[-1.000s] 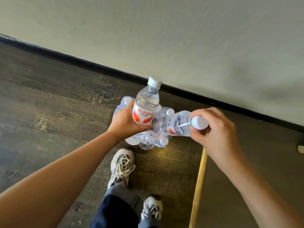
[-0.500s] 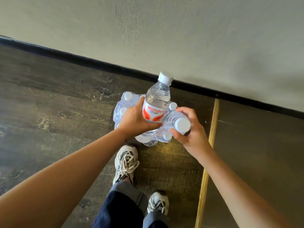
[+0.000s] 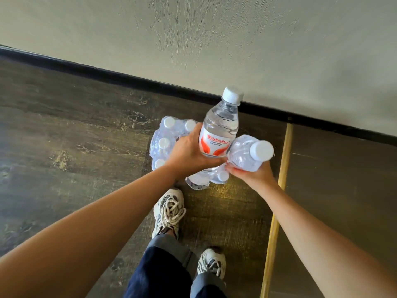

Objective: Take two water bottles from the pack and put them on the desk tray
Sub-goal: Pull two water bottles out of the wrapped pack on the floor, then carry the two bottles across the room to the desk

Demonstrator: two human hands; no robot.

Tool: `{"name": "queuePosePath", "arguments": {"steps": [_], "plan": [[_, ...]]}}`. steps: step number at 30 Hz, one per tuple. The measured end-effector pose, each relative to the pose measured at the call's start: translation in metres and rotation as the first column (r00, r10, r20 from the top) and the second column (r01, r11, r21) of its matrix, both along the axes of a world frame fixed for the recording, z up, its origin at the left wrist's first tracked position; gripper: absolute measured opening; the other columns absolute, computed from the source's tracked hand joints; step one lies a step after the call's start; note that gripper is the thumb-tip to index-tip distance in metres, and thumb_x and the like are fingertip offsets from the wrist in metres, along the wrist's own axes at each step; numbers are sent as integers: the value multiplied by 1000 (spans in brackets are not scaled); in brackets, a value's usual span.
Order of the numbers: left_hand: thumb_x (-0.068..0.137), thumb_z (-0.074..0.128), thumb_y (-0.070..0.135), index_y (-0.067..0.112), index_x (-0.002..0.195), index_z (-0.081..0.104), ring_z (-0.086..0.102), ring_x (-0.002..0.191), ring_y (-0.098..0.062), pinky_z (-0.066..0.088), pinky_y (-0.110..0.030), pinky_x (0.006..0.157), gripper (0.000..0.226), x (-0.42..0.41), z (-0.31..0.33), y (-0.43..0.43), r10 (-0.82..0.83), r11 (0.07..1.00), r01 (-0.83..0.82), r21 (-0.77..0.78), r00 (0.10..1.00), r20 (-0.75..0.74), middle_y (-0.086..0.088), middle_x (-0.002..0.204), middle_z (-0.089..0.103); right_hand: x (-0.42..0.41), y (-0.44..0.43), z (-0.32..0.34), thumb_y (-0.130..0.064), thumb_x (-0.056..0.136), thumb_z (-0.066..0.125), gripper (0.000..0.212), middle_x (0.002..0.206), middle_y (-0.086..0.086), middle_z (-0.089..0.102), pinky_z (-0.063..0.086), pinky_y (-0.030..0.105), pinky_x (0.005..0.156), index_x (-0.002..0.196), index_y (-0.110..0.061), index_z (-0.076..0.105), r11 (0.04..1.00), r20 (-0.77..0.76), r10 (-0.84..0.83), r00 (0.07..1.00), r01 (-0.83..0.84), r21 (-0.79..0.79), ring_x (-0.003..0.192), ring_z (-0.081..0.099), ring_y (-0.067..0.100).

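A shrink-wrapped pack of water bottles [image 3: 166, 137] with white caps sits on the dark wood floor near the wall. My left hand [image 3: 189, 152] grips a clear bottle with a red-and-white label [image 3: 221, 130], held upright above the pack. My right hand [image 3: 250, 174] holds a second clear bottle [image 3: 247, 155] from below, its white cap pointing towards the camera. The two bottles touch side by side. No desk tray is in view.
My two feet in white sneakers [image 3: 169, 209] stand just below the pack. A black baseboard [image 3: 129, 77] runs along the pale wall. A yellow strip [image 3: 276, 211] divides the wood floor from a greyer floor at the right.
My right hand turned its bottle from lying sideways to cap-up, shifting its grip from the cap to the body. Both bottles have risen a little above the pack.
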State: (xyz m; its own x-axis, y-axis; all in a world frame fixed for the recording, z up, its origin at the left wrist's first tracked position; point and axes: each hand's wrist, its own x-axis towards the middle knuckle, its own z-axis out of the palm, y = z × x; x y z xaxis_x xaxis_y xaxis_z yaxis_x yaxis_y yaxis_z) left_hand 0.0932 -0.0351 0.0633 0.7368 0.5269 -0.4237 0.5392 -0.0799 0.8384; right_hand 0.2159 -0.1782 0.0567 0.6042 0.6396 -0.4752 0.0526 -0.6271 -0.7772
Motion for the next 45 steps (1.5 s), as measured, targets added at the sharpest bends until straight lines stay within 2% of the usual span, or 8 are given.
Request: {"name": "queuePosePath", "arguments": {"steps": [4, 11, 17, 23, 33, 38, 43, 45], "plan": [[52, 80, 54, 30, 109, 47, 65, 92, -8, 55, -30, 80, 70, 2, 0, 4, 43, 998, -42, 46, 998, -37, 10, 102, 69, 13, 5, 2, -11, 55, 86, 66, 113, 4, 62, 49, 33, 94, 113, -12, 54, 1000, -18, -9, 1000, 9, 4, 106, 59, 17], [53, 75, 62, 28, 113, 46, 65, 95, -14, 55, -39, 83, 75, -26, 50, 27, 169, 982, -170, 85, 985, 16, 6, 104, 67, 11, 31, 49, -37, 57, 83, 76, 117, 0, 62, 48, 36, 92, 121, -23, 44, 973, 41, 230, 972, -230, 5, 105, 59, 16], [52, 73, 65, 34, 112, 45, 65, 90, -5, 54, -27, 81, 73, -77, 150, 53, 345, 923, -363, 129, 928, 141, 12, 100, 65, -19, 87, 144, -52, 59, 75, 79, 122, 2, 61, 50, 41, 92, 123, -32, 35, 880, 154, 444, 883, -462, 109, 107, 60, 21], [50, 73, 65, 34, 112, 49, 67, 89, -3, 55, -26, 81, 73, -165, 299, 64, 493, 804, -553, 216, 825, 277, 13, 100, 69, -79, 151, 287, -56, 56, 75, 64, 99, -23, 61, 51, 23, 74, 105, -54, 34, 717, 272, 603, 750, -659, 228, 86, 65, 4], [47, 76, 65, 40, 96, 54, 68, 85, -7, 55, -27, 77, 59, -398, 575, 67, 707, 313, -878, 362, 470, 528, 14, 94, 68, -303, 263, 563, -73, 51, 62, 69, 115, -11, 57, 49, 32, 84, 110, -51, 34, 219, 463, 777, 425, -873, 435, 98, 60, 13], [50, 69, 61, 31, 101, 54, 63, 71, 6, 46, -8, 59, 61, -534, 669, 49, 757, 38, -911, 412, 295, 583, 17, 86, 63, -468, 299, 660, -59, 61, 65, 64, 110, -18, 54, 47, 13, 76, 116, -44, 36, -8, 488, 816, 309, -839, 544, 90, 57, -1], [56, 72, 55, 20, 106, 58, 66, 84, -13, 53, -28, 76, 63, -680, 718, 36, 812, -178, -876, 447, 126, 570, -1, 99, 70, -649, 324, 721, -52, 62, 68, 64, 106, -7, 61, 50, 24, 78, 117, -32, 43, -219, 510, 843, 173, -756, 617, 94, 61, 9], [57, 73, 54, 18, 106, 58, 66, 87, -15, 54, -31, 80, 63, -740, 735, 43, 812, -230, -858, 460, 92, 577, -4, 103, 70, -721, 337, 740, -49, 62, 68, 54, 100, -10, 61, 49, 16, 72, 110, -35, 46, -286, 516, 849, 112, -723, 628, 91, 61, 5]]}}
